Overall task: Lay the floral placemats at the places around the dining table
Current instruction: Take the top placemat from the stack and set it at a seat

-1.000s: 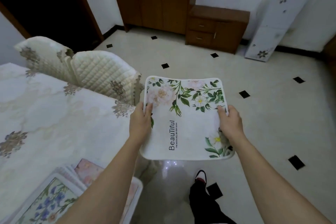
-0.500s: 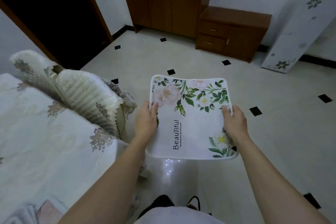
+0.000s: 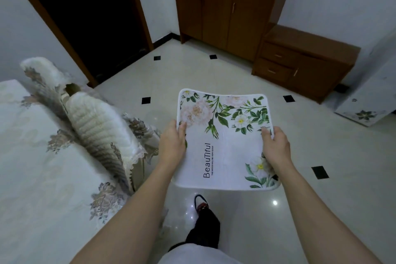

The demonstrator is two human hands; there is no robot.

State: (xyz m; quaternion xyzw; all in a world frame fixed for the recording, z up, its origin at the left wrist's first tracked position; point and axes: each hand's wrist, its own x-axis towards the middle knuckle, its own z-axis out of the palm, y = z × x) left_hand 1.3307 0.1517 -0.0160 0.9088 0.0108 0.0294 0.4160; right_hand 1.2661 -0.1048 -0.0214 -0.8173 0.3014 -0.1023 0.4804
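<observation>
A dark-trousered leg (image 3: 203, 228) is standing on the glossy pale tiled floor (image 3: 321, 210). Just ahead, the left grip (image 3: 172, 144) and right grip (image 3: 276, 147) are each pinching a side edge of the white rectangular fabric placemat printed with green leaves and pale flowers (image 3: 227, 156). They are holding it level in the air over the floor, beside the cream floral-clothed tabletop (image 3: 32, 156). No mat is showing on the visible tabletop, so the laying is probably mostly left. Further off, a quilted cream chair cover (image 3: 96, 126) is leaning against the tabletop's edge.
</observation>
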